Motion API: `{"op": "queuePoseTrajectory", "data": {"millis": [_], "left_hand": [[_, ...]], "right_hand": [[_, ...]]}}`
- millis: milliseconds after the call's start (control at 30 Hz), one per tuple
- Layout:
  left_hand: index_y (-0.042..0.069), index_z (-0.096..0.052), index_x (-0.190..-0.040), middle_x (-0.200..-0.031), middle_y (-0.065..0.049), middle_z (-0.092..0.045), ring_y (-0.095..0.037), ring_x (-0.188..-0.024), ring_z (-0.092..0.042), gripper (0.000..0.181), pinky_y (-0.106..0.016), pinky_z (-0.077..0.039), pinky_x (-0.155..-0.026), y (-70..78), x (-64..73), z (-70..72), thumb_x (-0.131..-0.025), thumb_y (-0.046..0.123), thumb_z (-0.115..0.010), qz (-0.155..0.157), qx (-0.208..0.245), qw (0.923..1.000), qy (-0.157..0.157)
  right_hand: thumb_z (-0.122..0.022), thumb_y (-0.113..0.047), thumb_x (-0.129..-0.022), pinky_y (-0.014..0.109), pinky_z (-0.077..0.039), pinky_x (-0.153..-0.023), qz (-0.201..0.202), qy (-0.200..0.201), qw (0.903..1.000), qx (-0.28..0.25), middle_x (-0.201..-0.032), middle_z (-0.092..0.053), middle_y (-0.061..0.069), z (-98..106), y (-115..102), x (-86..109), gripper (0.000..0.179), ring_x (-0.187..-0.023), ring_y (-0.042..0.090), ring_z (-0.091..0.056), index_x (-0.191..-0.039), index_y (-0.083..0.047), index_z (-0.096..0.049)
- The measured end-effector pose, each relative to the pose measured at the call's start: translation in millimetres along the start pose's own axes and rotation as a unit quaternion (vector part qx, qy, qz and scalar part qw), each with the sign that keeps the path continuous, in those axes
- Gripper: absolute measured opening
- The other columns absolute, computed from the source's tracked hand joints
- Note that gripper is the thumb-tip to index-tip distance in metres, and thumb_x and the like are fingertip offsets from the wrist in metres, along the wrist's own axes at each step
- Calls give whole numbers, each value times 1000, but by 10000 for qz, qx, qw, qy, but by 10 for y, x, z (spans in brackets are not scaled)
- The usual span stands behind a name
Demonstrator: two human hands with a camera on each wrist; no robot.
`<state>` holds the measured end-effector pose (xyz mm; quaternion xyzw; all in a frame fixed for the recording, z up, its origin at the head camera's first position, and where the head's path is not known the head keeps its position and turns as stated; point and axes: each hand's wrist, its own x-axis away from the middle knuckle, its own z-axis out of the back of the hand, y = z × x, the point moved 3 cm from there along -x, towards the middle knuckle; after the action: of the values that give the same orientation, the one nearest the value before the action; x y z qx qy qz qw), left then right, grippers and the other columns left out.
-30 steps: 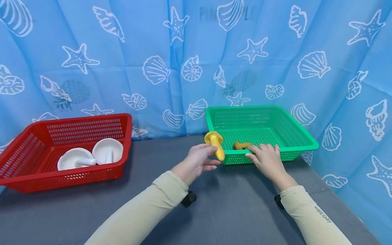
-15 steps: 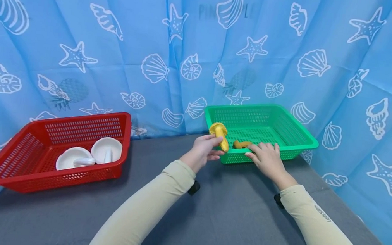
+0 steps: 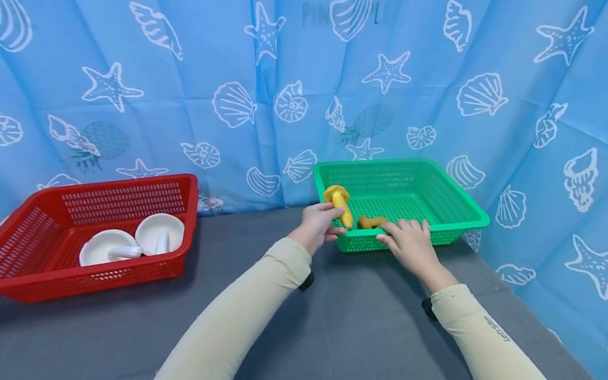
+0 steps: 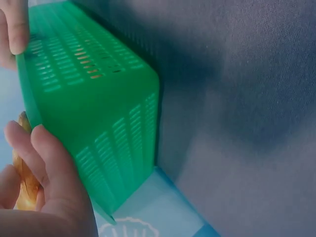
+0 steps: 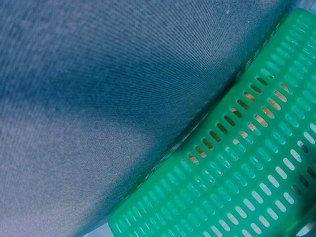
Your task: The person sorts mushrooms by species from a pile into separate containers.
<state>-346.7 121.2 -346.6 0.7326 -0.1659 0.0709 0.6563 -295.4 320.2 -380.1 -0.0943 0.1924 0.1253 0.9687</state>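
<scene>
My left hand [image 3: 317, 222] pinches a yellow mushroom [image 3: 341, 208] by its stalk, cap up and tilted left. It is over the near left corner of the green basket [image 3: 458, 226]. In the left wrist view the mushroom [image 4: 27, 186] shows partly behind my fingers, close to the basket's rim. With the thumb outside and the fingers over the edge, my right hand [image 3: 413, 248] grips the near rim. Just inside that rim lies a brown mushroom [image 3: 370, 222], partly hidden by the right hand; brown patches show through the basket's slots in the right wrist view.
On the left stands a red basket [image 3: 106, 282] with two white pieces [image 3: 160, 232] in it, each a round cap with a stalk, like mushrooms. Both baskets stand on a grey cloth-covered table [image 3: 362, 334]. A blue shell-print curtain [image 3: 289, 50] hangs right behind them.
My left hand has carried the yellow mushroom forward and slightly right, from beside the green basket to over its near left corner. The right hand stays on the rim. The head view has shifted slightly.
</scene>
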Motion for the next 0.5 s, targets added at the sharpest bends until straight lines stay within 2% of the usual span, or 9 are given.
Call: {"op": "queuePoseTrajectory", "data": {"millis": [33,67,200,267,433,500], "left_hand": [[7,-55,-136,-121,-14,-65,-8,-45,-58,45,-20,-47,-47,0,-5,-9,-94,15,-67,-17,-71,10000,60],[6,-56,-136,-120,-14,-65,-8,-45,-57,45,-20,-47,-47,0,-12,-17,-93,15,-67,-32,-147,9998,117],[7,-58,-133,-118,-12,-66,-8,-44,-56,43,-22,-46,-49,2,-52,-55,-93,18,-68,-84,-581,9977,330],[8,-60,-131,-117,-11,-66,-8,-44,-55,42,-26,-49,-53,6,-76,-77,-92,20,-69,-115,-867,9953,423],[12,-64,-127,-118,-8,-66,-9,-44,-53,37,-37,-55,-71,23,-116,-118,-91,23,-70,-222,-1511,9867,557],[13,-65,-126,-120,-7,-65,-9,-45,-52,36,-37,-55,-70,21,-121,-126,-92,23,-70,-260,-1623,9848,560]], "right_hand": [[-24,-63,-91,75,-17,-101,-2,-7,10000,-26,-103,-60,22,-1,4,2,75,-107,49,-50,-120,-5,-63],[-26,-62,-92,75,-17,-101,-11,-17,10000,-43,-104,-60,22,-3,5,1,73,-107,49,-50,-120,-5,-62],[-54,-37,-96,76,-16,-101,-50,-38,10000,-62,-106,-60,22,-13,7,-5,41,-108,49,-49,-120,-5,-62],[-61,-28,-94,76,-16,-101,-57,-25,10000,-44,-105,-60,22,-15,5,-7,34,-108,49,-50,-119,-5,-63],[-63,-26,-93,76,-16,-101,-40,24,10000,-67,-103,-60,22,-17,2,-6,33,-107,49,-50,-119,-5,-63],[-63,-25,-94,76,-17,-101,-33,40,10000,-81,-103,-59,22,-15,4,-3,33,-106,48,-50,-119,-5,-64]]}}
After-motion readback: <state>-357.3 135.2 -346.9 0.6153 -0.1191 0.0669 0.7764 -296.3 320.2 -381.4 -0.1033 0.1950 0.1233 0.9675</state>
